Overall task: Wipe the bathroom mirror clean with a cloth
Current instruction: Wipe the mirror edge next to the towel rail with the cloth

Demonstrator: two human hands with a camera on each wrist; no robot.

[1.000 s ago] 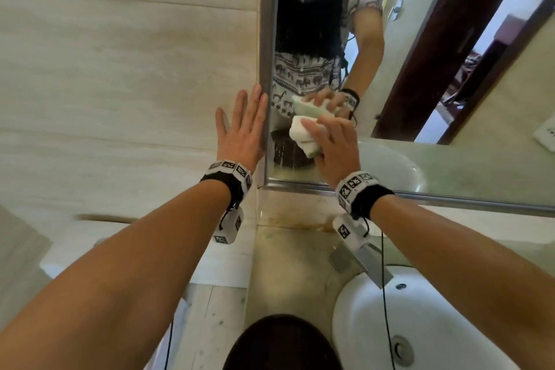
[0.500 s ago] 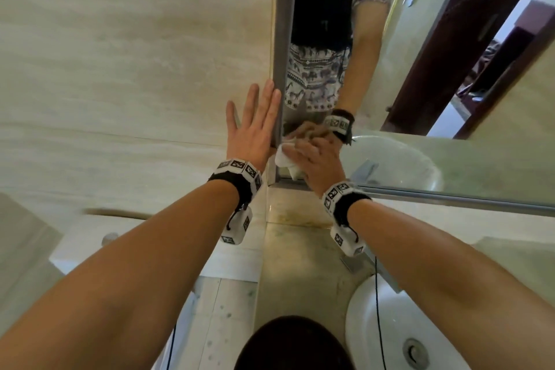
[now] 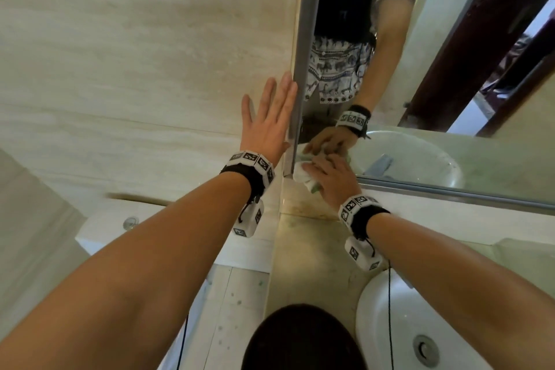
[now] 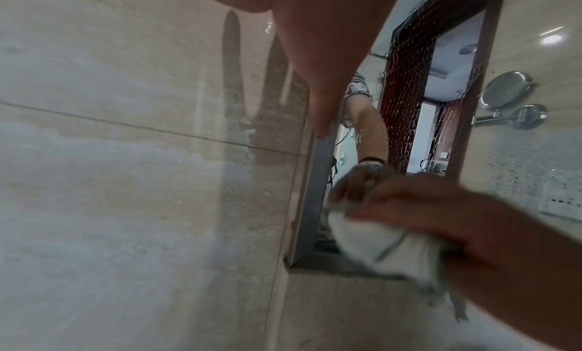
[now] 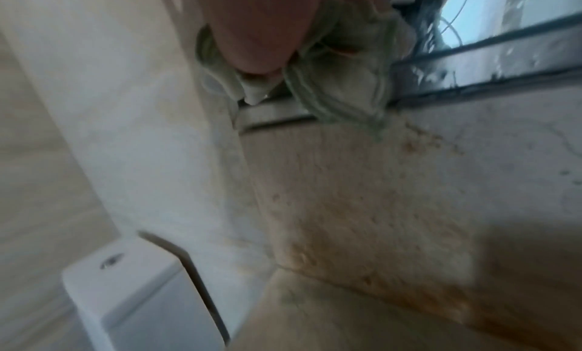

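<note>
A white toilet cistern (image 3: pixel 120 225) is sitting low at the far left, below the beige tiled wall (image 3: pixel 135 54). The left hand (image 3: pixel 267 123) is lying flat against that wall just beside the mirror's metal frame (image 3: pixel 300 69), its fingers straight and slightly spread, holding nothing; in the left wrist view its shadow is falling across the tiles.

Just right of the frame, the mirror (image 3: pixel 450 75) is showing the person's reflected arm and a dark wooden door frame, and in the left wrist view water streaks are running down the glass. The right hand (image 3: pixel 330 180) is pressing a white cloth with pale green edging (image 3: pixel 303 177) into the mirror's lower left corner, where the side and bottom frame strips are meeting. The fingers are curling over the bunched cloth and gripping it; in the right wrist view a loose fold of the cloth (image 5: pixel 343 87) is hanging down over the bottom frame strip onto the stained beige tile below.

Further right and lower, a white washbasin (image 3: pixel 390 309) is sitting in the stone counter (image 3: pixel 306 264), under the right forearm.
</note>
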